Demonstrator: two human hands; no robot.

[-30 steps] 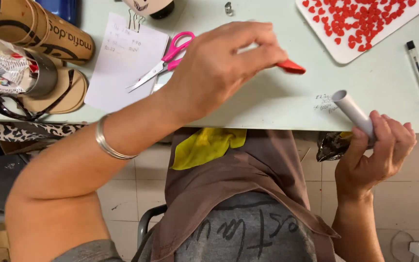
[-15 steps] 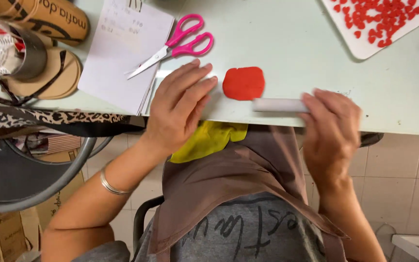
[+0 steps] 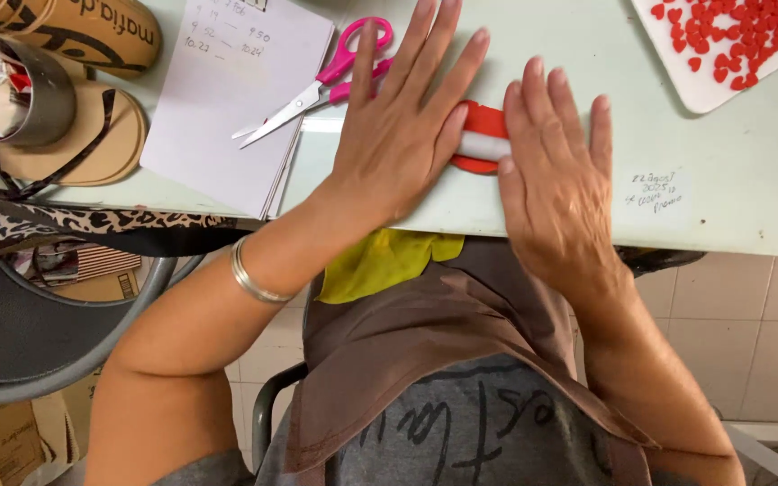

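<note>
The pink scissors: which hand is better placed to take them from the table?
Left, probably. The left hand lies flat right beside the pink scissors; the right hand rests farther away, on the white roller.

2 hands (image 3: 407,135), 1 scissors (image 3: 335,76), 1 roller (image 3: 483,146), 1 tray (image 3: 704,90).

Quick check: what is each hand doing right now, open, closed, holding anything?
Left hand: open, flat, palm down on the white roller over the red clay.
Right hand: open, flat, pressing the roller's other end.
</note>
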